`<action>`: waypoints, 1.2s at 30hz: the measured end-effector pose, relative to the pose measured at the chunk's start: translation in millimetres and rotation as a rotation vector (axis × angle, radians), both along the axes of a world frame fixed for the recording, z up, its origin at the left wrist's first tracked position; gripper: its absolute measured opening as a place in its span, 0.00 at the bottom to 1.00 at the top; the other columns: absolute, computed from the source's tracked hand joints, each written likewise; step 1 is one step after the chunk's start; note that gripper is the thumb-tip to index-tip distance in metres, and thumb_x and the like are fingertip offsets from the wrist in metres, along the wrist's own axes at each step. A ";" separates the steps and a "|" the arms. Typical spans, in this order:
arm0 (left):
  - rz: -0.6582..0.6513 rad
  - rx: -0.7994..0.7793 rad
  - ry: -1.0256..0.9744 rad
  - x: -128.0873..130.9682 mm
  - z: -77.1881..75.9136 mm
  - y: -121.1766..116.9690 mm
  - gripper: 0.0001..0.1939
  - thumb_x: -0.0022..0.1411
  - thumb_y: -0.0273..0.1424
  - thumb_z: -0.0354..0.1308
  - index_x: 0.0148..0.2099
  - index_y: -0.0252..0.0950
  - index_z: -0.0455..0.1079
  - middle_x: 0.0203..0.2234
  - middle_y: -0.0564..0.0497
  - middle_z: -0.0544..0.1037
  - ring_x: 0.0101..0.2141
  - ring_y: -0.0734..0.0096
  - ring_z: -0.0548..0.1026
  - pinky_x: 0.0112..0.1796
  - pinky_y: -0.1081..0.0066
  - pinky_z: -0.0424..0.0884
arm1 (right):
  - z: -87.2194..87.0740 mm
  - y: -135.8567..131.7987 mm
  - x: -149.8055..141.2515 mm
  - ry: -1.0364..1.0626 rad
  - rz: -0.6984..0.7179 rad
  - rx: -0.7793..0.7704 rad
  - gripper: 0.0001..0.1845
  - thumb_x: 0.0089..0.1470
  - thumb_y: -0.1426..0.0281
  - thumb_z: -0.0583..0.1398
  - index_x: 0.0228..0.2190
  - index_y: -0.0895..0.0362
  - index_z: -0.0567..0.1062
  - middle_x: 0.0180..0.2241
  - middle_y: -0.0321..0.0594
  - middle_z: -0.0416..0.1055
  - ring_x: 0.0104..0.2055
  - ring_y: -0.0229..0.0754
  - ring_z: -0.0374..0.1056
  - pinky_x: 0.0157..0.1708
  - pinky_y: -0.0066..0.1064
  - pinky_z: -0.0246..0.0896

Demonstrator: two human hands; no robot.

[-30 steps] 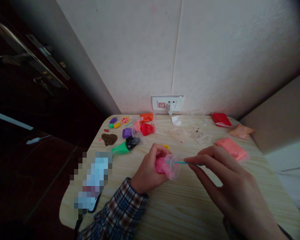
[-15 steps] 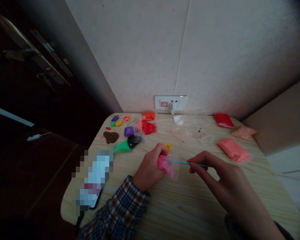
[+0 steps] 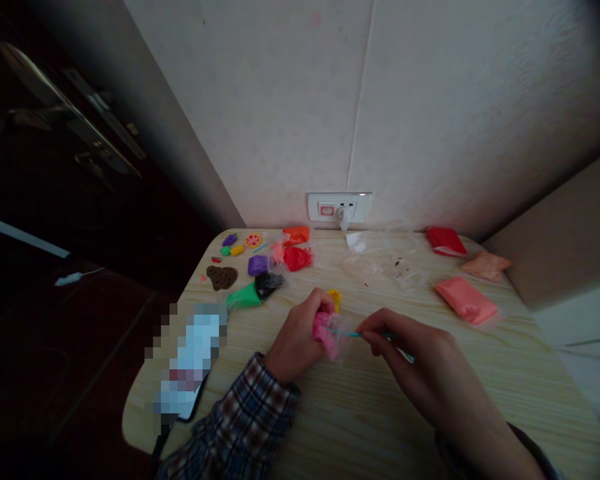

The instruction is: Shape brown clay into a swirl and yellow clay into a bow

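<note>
My left hand (image 3: 300,333) is closed around a clear plastic bag of pink clay (image 3: 325,333), its loose opening turned to the right. Between the thumb and fingers of my right hand (image 3: 420,353) is a thin blue stick (image 3: 345,333). The stick's far end reaches into the mouth of the bag, so its tip is hard to see. A yellow piece (image 3: 335,299) shows just behind my left hand; whether it touches the hand I cannot tell.
Left on the table (image 3: 380,413) are a phone (image 3: 200,353), brown clay (image 3: 222,277), small fruit shapes (image 3: 237,249), and green (image 3: 245,295), purple (image 3: 257,265) and red (image 3: 297,257) packets. Clear wrappers (image 3: 380,263) lie at the back. Coral (image 3: 466,300) and red (image 3: 446,241) packets sit right.
My right hand has moved left and slightly down, bringing the blue stick closer to the bag and tilting it more. My left hand stays nearly in place.
</note>
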State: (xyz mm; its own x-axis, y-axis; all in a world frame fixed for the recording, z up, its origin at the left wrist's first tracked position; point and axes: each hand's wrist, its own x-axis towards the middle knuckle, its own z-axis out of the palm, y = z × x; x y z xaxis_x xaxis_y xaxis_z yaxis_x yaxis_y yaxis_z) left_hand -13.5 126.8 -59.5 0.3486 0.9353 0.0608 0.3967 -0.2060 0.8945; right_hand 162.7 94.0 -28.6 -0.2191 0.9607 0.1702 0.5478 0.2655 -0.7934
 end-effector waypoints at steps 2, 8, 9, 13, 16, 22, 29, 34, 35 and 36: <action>-0.004 -0.018 -0.013 0.1 0.0 -0.3 0.13 0.48 0.28 0.60 0.32 0.37 0.57 0.24 0.59 0.64 0.24 0.77 0.60 0.26 0.76 0.55 | -1.9 1.3 -0.7 0.046 0.005 -0.074 0.12 0.55 0.66 0.54 0.23 0.54 0.71 0.18 0.33 0.69 0.20 0.36 0.63 0.21 0.25 0.57; -0.042 -0.029 -0.030 1.5 2.4 -1.8 0.11 0.49 0.28 0.56 0.31 0.38 0.55 0.21 0.60 0.60 0.23 0.78 0.58 0.25 0.76 0.54 | -9.3 6.5 1.4 0.229 0.037 -0.279 0.13 0.52 0.63 0.56 0.21 0.55 0.71 0.17 0.33 0.66 0.21 0.36 0.62 0.21 0.25 0.55; -0.053 -0.030 -0.034 1.7 2.5 -2.0 0.11 0.49 0.28 0.56 0.30 0.38 0.55 0.21 0.60 0.60 0.23 0.78 0.58 0.25 0.76 0.54 | -10.6 7.5 2.3 0.254 0.040 -0.310 0.13 0.52 0.63 0.56 0.21 0.55 0.70 0.17 0.33 0.66 0.21 0.36 0.61 0.22 0.25 0.54; -0.088 -0.024 -0.041 2.0 2.1 -3.0 0.10 0.49 0.27 0.55 0.31 0.38 0.54 0.22 0.60 0.61 0.23 0.78 0.59 0.26 0.76 0.55 | -16.8 11.3 5.7 0.316 0.079 -0.416 0.13 0.50 0.63 0.57 0.19 0.56 0.69 0.17 0.33 0.63 0.22 0.35 0.59 0.23 0.26 0.53; -0.111 -0.019 -0.034 1.8 2.4 -3.9 0.10 0.49 0.27 0.55 0.31 0.38 0.55 0.22 0.59 0.63 0.24 0.78 0.60 0.26 0.76 0.56 | -21.8 12.8 7.0 0.339 0.099 -0.471 0.14 0.50 0.61 0.57 0.19 0.56 0.68 0.16 0.32 0.62 0.21 0.35 0.57 0.23 0.27 0.51; -0.141 -0.028 0.019 -0.3 3.9 -3.8 0.10 0.51 0.28 0.55 0.33 0.38 0.55 0.24 0.59 0.64 0.25 0.77 0.62 0.27 0.76 0.58 | -24.6 12.5 6.6 0.327 0.094 -0.447 0.15 0.51 0.60 0.57 0.20 0.56 0.70 0.16 0.32 0.61 0.21 0.35 0.57 0.22 0.27 0.51; -0.157 -0.031 0.168 -4.1 -0.8 0.2 0.12 0.54 0.28 0.56 0.38 0.39 0.54 0.28 0.57 0.66 0.27 0.74 0.66 0.29 0.74 0.61 | -19.1 9.6 1.9 0.223 -0.050 -0.295 0.14 0.52 0.61 0.56 0.21 0.55 0.72 0.17 0.32 0.63 0.21 0.36 0.60 0.23 0.27 0.54; -0.152 0.000 0.294 -5.3 -3.4 0.8 0.12 0.56 0.29 0.56 0.40 0.39 0.55 0.30 0.54 0.70 0.30 0.70 0.70 0.31 0.73 0.63 | -17.0 8.5 1.7 0.203 -0.049 -0.285 0.14 0.53 0.60 0.56 0.22 0.55 0.72 0.17 0.32 0.63 0.21 0.36 0.60 0.22 0.27 0.54; -0.149 0.007 0.310 -5.4 -3.7 0.7 0.12 0.56 0.29 0.56 0.40 0.39 0.56 0.30 0.53 0.70 0.31 0.69 0.71 0.31 0.72 0.63 | -16.9 8.4 2.0 0.207 -0.043 -0.286 0.15 0.53 0.60 0.56 0.22 0.55 0.72 0.17 0.32 0.63 0.21 0.36 0.60 0.22 0.27 0.54; -0.146 0.012 0.322 -5.4 -4.0 0.6 0.11 0.57 0.29 0.56 0.40 0.39 0.56 0.30 0.53 0.70 0.31 0.69 0.71 0.31 0.72 0.63 | -17.0 8.3 2.3 0.209 -0.033 -0.287 0.15 0.53 0.60 0.56 0.21 0.55 0.72 0.17 0.32 0.63 0.21 0.36 0.60 0.22 0.27 0.54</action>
State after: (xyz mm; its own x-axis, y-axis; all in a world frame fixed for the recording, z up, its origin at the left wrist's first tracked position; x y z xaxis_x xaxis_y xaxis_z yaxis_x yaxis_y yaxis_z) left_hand -18.9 127.4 -63.4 0.4813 0.8743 -0.0630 0.6237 -0.2911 0.7254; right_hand 165.0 102.2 -45.5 -0.1759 0.9819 -0.0702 0.3699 -0.0002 -0.9291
